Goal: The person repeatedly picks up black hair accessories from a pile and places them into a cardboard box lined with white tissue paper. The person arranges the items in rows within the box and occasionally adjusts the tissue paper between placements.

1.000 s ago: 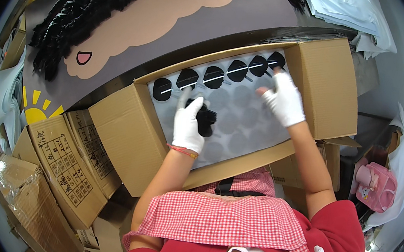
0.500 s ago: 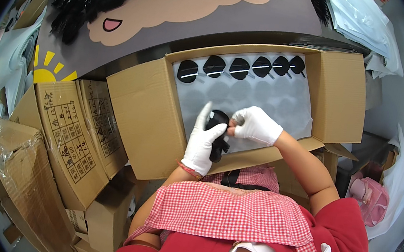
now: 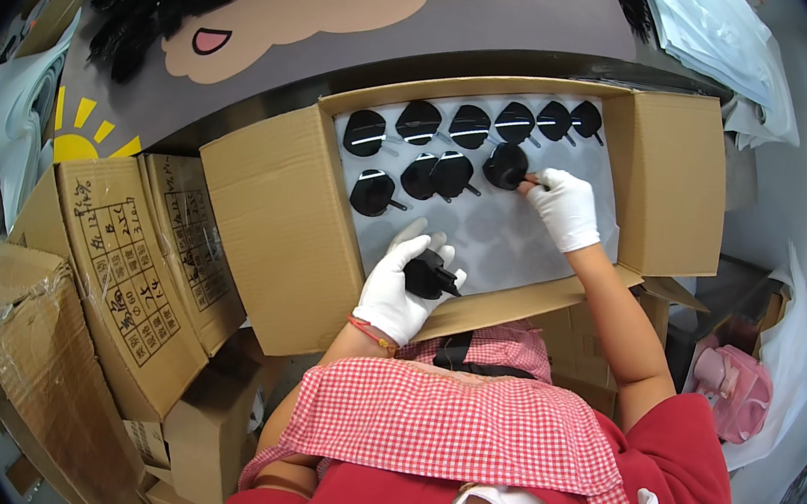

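An open cardboard box [image 3: 479,86] in front of me is lined with a white translucent sheet [image 3: 521,277]. Several glossy black round discs with short tabs [image 3: 419,122] lie on it in a far row. Nearer to me, three similar discs form a second row, two of them close together or overlapping. My right hand [image 3: 570,212], in a fingertip-less white glove, pinches the tab of another black disc [image 3: 508,166] at that row's right end. My gloved left hand [image 3: 396,296] cups a stack of black discs [image 3: 429,273] near the box's front wall.
Cardboard boxes [image 3: 134,269] crowd the left side. Behind the open box stands a dark panel [image 3: 373,7] with a beige cartoon shape and black fringe. To the right are a pink bag [image 3: 734,391] and white plastic sheeting [image 3: 725,50].
Several black discs now lie in a second row on the sheet. My right hand has moved away from my left, farther right, with a disc. The left hand's stack looks smaller.
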The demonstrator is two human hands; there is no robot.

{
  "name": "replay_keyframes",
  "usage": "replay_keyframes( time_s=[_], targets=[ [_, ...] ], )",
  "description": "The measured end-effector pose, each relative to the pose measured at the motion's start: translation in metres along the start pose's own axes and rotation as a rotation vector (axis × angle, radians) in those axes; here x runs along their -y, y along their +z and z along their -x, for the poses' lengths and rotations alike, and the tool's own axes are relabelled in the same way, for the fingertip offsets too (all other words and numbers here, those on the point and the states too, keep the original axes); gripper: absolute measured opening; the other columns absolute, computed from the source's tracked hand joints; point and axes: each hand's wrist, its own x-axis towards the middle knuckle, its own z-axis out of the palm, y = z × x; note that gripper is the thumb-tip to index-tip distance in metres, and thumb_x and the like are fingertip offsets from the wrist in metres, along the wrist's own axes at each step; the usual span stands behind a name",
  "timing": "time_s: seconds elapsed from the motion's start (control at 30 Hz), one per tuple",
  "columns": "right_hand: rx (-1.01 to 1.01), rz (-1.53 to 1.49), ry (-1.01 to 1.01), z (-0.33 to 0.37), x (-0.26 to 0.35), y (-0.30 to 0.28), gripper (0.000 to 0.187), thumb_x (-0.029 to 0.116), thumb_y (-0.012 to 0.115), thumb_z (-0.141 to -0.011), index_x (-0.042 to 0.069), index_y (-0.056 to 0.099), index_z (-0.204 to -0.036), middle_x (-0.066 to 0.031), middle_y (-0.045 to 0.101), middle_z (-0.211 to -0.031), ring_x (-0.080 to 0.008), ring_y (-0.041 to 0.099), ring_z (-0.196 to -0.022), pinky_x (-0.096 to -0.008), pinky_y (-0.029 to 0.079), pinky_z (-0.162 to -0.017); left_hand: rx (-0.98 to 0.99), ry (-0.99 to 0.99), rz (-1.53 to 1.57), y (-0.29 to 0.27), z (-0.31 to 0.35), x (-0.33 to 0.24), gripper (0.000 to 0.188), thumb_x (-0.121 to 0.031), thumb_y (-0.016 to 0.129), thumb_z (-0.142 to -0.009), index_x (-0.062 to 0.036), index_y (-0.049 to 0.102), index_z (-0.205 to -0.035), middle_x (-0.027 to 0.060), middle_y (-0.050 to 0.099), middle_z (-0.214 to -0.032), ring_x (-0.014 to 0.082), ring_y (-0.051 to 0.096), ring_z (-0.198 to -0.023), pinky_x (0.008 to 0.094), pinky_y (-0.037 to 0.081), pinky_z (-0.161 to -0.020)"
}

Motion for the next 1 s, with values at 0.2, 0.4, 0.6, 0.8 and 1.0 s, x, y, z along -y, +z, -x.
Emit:
replay_keyframes(
  time_s=[0.2, 0.4, 0.6, 0.8, 1.0],
  targets=[
    [-0.15, 0.094, 0.021, 0.003, -0.053, -0.027, 0.018, 0.018, 0.078, -0.076, 0.007, 0.072, -0.089, -0.0144, 0.069, -0.086, -0.0303, 0.067, -0.075, -0.0342, 0.053, -0.07, 0.011, 0.115, -0.12, 0.021, -0.017, 0.008, 0.061, -0.007, 0.061, -0.09, -0.0231, 0.04, -0.144, 0.0087, 0.056, -0.124, 0.0242, 0.057, -0.106, 0.0434, 0.051, -0.086],
    [-0.164, 0.506, 0.148, 0.008, -0.074, -0.058, 0.031, 0.021, 0.078, -0.075, 0.004, 0.069, -0.1, -0.0151, 0.069, -0.093, -0.0319, 0.067, -0.079, -0.0367, 0.054, -0.072, 0.023, 0.184, -0.192, 0.037, -0.046, 0.007, 0.067, -0.006, 0.061, -0.089, -0.0231, 0.034, -0.148, 0.0078, 0.059, -0.119, 0.0242, 0.059, -0.101, 0.0446, 0.05, -0.086],
    [0.218, -0.135, 0.03, 0.038, 0.005, -0.061, 0.039, 0.034, 0.074, -0.081, 0.002, 0.067, -0.103, -0.0195, 0.067, -0.096, -0.0351, 0.066, -0.088, -0.0404, 0.053, -0.078, 0.073, 0.178, -0.188, 0.052, -0.044, 0.033, 0.059, -0.003, 0.06, -0.088, -0.0179, 0.041, -0.142, 0.0092, 0.056, -0.122, 0.0238, 0.058, -0.102, 0.0429, 0.05, -0.09],
    [0.362, -0.332, 0.027, 0.068, 0.078, -0.041, 0.024, 0.024, 0.075, -0.08, 0.003, 0.069, -0.09, -0.0154, 0.069, -0.079, -0.0264, 0.067, -0.071, -0.0349, 0.053, -0.067, 0.211, 0.35, -0.149, 0.037, -0.025, 0.049, 0.035, -0.003, 0.058, -0.091, -0.0127, 0.055, -0.124, 0.0053, 0.059, -0.119, 0.0185, 0.057, -0.108, 0.0362, 0.05, -0.092],
    [0.661, -0.405, 0.099, 0.053, 0.087, -0.018, 0.025, 0.027, 0.076, -0.076, 0.004, 0.071, -0.084, -0.0149, 0.068, -0.073, -0.0259, 0.067, -0.069, -0.0344, 0.053, -0.065, 0.185, 0.418, -0.414, 0.004, 0.02, 0.024, 0.058, 0.001, 0.064, -0.087, -0.0087, 0.044, -0.14, 0.0055, 0.056, -0.12, 0.0139, 0.059, -0.099, 0.0284, 0.052, -0.083]
  ],
)
